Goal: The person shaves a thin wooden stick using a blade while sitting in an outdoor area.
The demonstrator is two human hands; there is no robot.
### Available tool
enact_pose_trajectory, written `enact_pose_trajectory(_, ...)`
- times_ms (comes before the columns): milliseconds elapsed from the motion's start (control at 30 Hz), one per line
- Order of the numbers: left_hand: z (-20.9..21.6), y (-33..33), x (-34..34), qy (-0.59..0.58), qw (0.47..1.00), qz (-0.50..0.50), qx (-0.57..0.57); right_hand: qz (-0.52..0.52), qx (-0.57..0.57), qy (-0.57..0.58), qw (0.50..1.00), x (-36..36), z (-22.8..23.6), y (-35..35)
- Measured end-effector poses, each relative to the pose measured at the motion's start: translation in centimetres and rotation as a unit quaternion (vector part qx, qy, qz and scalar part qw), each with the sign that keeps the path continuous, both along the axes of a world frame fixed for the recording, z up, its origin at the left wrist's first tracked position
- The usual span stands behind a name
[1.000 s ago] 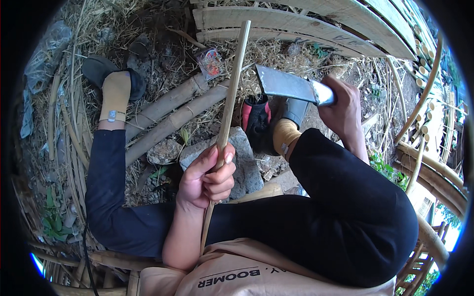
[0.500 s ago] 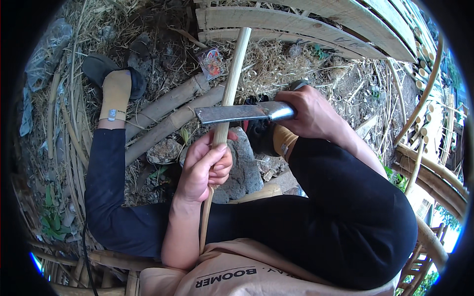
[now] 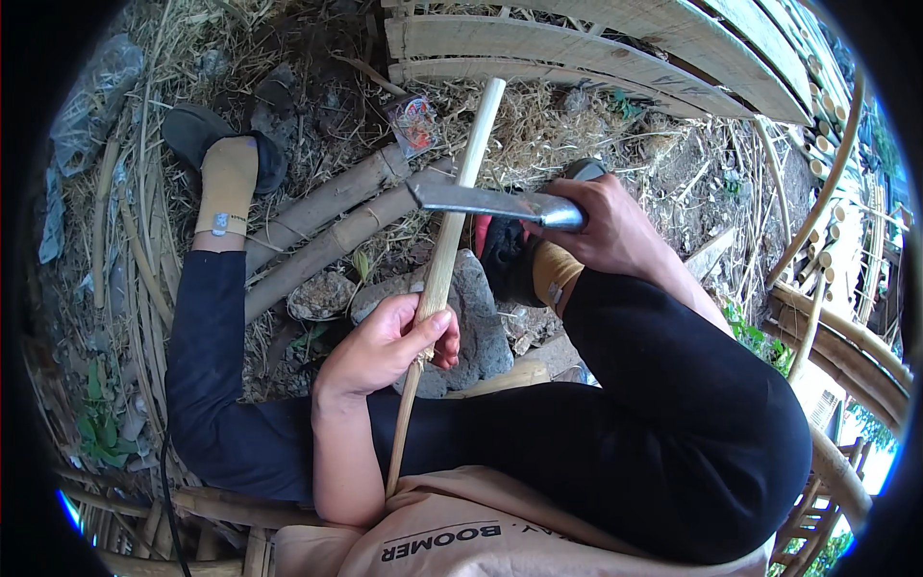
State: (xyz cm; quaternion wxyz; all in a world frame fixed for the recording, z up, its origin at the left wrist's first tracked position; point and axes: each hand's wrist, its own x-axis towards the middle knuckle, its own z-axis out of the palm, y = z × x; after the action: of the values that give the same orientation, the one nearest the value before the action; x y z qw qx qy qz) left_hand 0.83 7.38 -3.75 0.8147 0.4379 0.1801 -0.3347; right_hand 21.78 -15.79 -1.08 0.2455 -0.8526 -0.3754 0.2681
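One left hand (image 3: 383, 348) holds a wooden stick (image 3: 443, 264), maybe to keep it steady, while the right hand (image 3: 612, 227) grips a machete (image 3: 560, 213) so its blade (image 3: 490, 203) crosses the stick.

Head cam, wide, looking dn.
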Motion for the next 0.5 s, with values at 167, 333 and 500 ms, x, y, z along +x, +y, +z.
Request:
enact_pose_trajectory(167, 0.8, -0.5, 0.5, 0.043, 0.999, 0.031, -0.010, 0.030, -0.019, 0.030, 0.999, -0.3, -0.2, 0.0)
enact_pose_trajectory(333, 1.3, -0.8, 1.4, 0.061, 0.988, 0.129, -0.066, 0.049, -0.009, 0.043, 0.998, -0.6, -1.0, 0.0)
enact_pose_trajectory(500, 1.6, -1.1, 1.8, 0.021, 0.982, 0.157, -0.103, 0.070, 0.012, 0.047, 0.996, -0.3, -1.4, 0.5)
